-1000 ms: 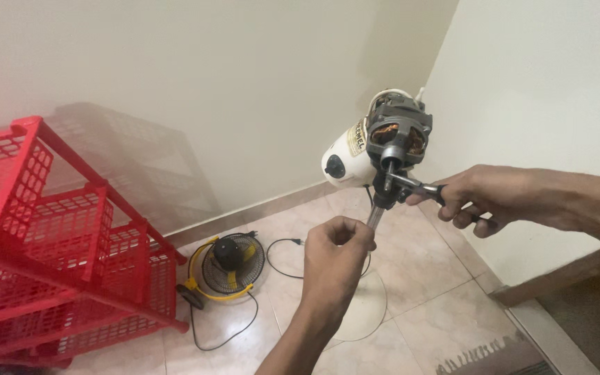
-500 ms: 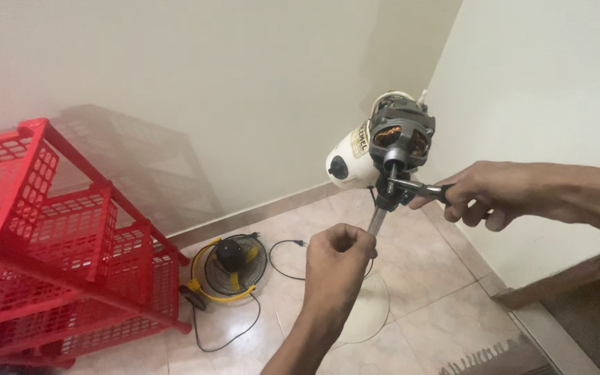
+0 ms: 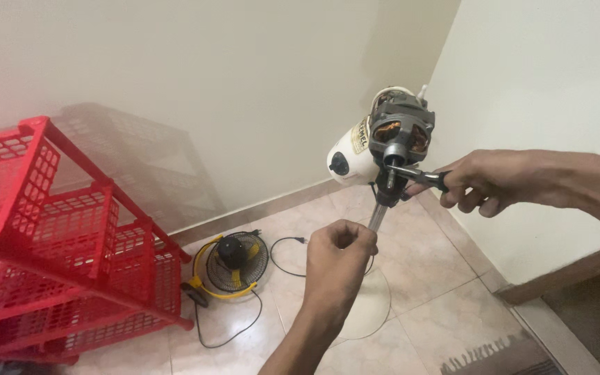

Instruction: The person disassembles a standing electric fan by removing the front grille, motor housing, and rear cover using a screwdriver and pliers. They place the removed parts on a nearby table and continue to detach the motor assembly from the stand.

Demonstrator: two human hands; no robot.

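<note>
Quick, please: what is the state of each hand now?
Left hand: closed around the metal pole.
Right hand: closed on the pliers.

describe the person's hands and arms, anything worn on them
Both are bare. The left hand and its forearm show no glove, sleeve, watch, ring or bracelet. The right hand and forearm are likewise uncovered up to the frame edge, with no jewellery or markings visible. No cables or straps on either arm.
</note>
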